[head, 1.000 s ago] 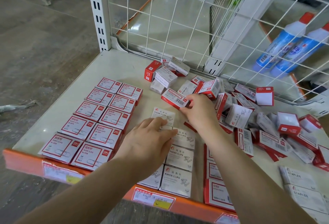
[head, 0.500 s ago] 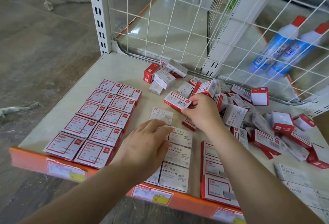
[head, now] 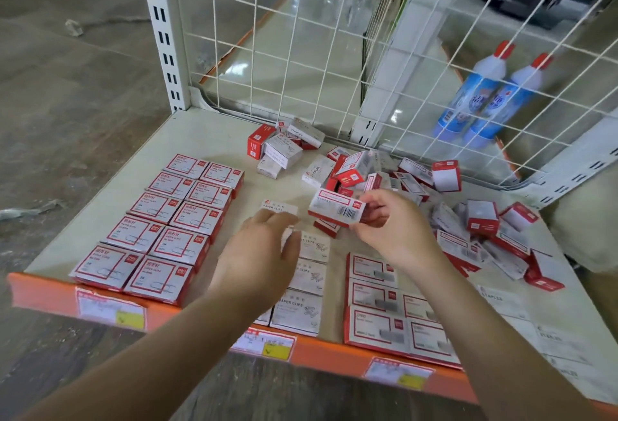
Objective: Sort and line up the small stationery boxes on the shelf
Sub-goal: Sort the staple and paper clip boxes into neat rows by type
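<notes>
The right hand (head: 389, 223) pinches a red-and-white box (head: 336, 208) between thumb and fingers, holding it tilted just above the shelf (head: 207, 139), its barcode side turned toward the camera. Just left of it, the left hand (head: 259, 253) lies palm down with fingers straight and relaxed over the white paper-clip column (head: 306, 282), its fingertips at the edge of the farthest white box (head: 279, 208); motion blur keeps me from telling whether they actually touch it. To the left of the left hand, the red-framed paper-clip boxes (head: 167, 226) sit flat in two neat columns running from the orange shelf lip (head: 43, 290) toward the back. Under the right forearm, a lined-up block of red-bordered boxes (head: 384, 307) rests against the front edge. Beyond and to the right of the right hand lies the unsorted heap (head: 468, 220), boxes tipped at all angles. Behind the wire grid (head: 301, 36), two blue bottles (head: 485, 99) stand side by side.
</notes>
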Tool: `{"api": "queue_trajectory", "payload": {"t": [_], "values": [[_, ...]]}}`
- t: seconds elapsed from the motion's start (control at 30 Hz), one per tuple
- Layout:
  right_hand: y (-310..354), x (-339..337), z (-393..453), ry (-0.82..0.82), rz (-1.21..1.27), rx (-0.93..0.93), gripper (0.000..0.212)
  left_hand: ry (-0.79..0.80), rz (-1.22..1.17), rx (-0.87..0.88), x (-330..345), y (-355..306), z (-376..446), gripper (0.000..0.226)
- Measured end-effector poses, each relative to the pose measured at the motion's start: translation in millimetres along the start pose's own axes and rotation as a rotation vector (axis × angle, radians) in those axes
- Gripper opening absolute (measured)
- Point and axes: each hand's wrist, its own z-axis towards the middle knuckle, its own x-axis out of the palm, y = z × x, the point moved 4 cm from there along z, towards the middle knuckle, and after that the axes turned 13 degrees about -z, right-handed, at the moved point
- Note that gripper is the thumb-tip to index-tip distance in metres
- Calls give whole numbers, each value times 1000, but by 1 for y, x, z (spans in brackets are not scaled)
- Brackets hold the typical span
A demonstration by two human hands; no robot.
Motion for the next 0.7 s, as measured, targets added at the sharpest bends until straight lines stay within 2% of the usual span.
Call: {"api": "queue_trajectory", "payload": {"t": [0.13,0.4,0.57,0.7], "values": [[0,-8,-23,39,4,-32,34,-37,-103,-46,3,-8,1,36],[-5,-12,-50,92,48,-63,35,76,-286,-141,14,-15,-5,32],[-8,-10,-55,103,56,-57,37,64,-408,-232,12,-19,-9,14],[-8,-6,-63,104,28,-76,38,29,-467,-301,10,-22,-12,22]]}}
